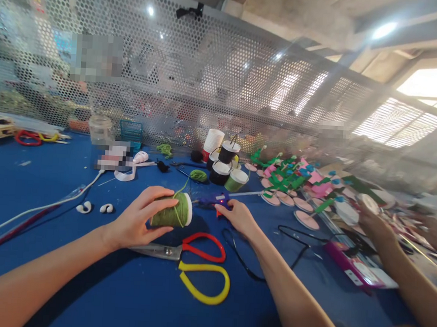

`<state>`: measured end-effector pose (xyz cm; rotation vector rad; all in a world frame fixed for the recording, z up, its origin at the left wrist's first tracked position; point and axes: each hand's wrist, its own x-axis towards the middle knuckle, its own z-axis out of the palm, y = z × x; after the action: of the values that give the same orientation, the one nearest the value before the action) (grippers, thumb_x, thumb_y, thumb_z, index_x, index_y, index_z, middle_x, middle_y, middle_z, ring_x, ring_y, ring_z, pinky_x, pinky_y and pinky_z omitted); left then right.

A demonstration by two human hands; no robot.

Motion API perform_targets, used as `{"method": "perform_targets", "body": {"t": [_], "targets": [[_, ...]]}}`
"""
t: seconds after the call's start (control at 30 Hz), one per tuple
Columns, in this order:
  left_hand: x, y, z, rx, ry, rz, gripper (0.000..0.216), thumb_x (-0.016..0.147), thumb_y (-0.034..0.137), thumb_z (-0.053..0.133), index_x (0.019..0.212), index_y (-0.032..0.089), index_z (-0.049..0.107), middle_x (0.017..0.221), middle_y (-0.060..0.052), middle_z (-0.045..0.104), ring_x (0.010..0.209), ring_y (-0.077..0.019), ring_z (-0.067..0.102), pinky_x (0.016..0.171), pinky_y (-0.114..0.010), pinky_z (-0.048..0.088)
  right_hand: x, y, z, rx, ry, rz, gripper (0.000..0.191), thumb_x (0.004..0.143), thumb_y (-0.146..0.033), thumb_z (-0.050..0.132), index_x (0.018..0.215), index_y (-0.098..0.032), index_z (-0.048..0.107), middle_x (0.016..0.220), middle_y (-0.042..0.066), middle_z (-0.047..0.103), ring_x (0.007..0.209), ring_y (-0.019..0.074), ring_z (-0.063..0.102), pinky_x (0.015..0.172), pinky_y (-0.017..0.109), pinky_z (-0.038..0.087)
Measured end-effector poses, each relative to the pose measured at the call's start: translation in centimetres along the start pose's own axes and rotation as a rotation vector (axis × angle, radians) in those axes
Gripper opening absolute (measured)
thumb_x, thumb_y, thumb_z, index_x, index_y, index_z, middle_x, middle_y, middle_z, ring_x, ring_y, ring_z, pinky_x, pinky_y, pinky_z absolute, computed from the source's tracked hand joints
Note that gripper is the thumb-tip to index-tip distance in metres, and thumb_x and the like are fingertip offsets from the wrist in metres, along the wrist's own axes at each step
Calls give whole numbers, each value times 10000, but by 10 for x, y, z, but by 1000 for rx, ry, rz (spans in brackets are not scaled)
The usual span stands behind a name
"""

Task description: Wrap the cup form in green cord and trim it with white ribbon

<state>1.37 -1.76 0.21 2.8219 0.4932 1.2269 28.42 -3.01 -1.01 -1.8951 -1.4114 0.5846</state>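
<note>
My left hand [141,218] is wrapped round a white cup covered in green yarn [171,211], tilted on its side with its white rim facing right. A loose strand of yarn rises from it. My right hand [242,216] grips a blue glue gun [218,201] with a red trigger and a small red light. Its nozzle points left, toward the cup's rim; I cannot tell whether they touch. Below the cup lie large scissors [203,283] with one red and one yellow handle loop, their blades partly hidden under my left hand.
Behind my hands stand yarn-wrapped cups [221,172], a stack of white cups [213,142] and a green yarn bundle [198,175]. Pink discs with green stems [306,219] crowd the right. A purple power strip [353,265] lies near another person's arm [401,263]. White earbuds [84,207] lie left.
</note>
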Motion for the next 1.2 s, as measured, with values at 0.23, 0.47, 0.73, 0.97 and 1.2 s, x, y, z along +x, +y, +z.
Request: {"method": "perform_targets", "body": {"t": [0.23,0.47,0.73,0.97,1.2], "targets": [[2,1,0,-5,-17,68,444,797,205,575,1206,176,406,1147,-150,490,1085,-262,469,897,-455,451,-9,-25,-2,-106,18,-154,171,739,-288,562,699,-139,635,943,150,626,978,283,526,822,374,375],[2,8,0,-84,-88,79,445,806,189,552,1223,188,395,1180,-155,464,1127,-263,452,923,-441,445,-6,-71,24,439,-669,-184,565,766,-644,402,798,-169,708,859,58,689,895,205,584,819,331,413],[4,9,0,-218,-77,-210,512,763,292,607,1214,194,384,1133,-127,514,1056,-245,523,892,-393,467,-5,-81,26,796,-319,-198,277,576,-416,722,632,-158,636,638,-15,617,566,77,500,545,216,380],[9,13,0,-391,-98,-503,399,743,382,592,1059,159,492,917,-56,582,780,-173,586,683,-277,511,2,-74,7,883,-162,-187,360,556,-475,718,605,-163,545,508,-55,537,425,46,438,409,187,304],[13,18,-4,-395,-224,-576,391,722,387,588,1035,163,516,901,-39,607,754,-167,576,643,-250,479,2,-72,11,778,-105,-239,353,601,-489,677,595,-171,522,495,-52,517,428,50,430,410,187,323]]}}
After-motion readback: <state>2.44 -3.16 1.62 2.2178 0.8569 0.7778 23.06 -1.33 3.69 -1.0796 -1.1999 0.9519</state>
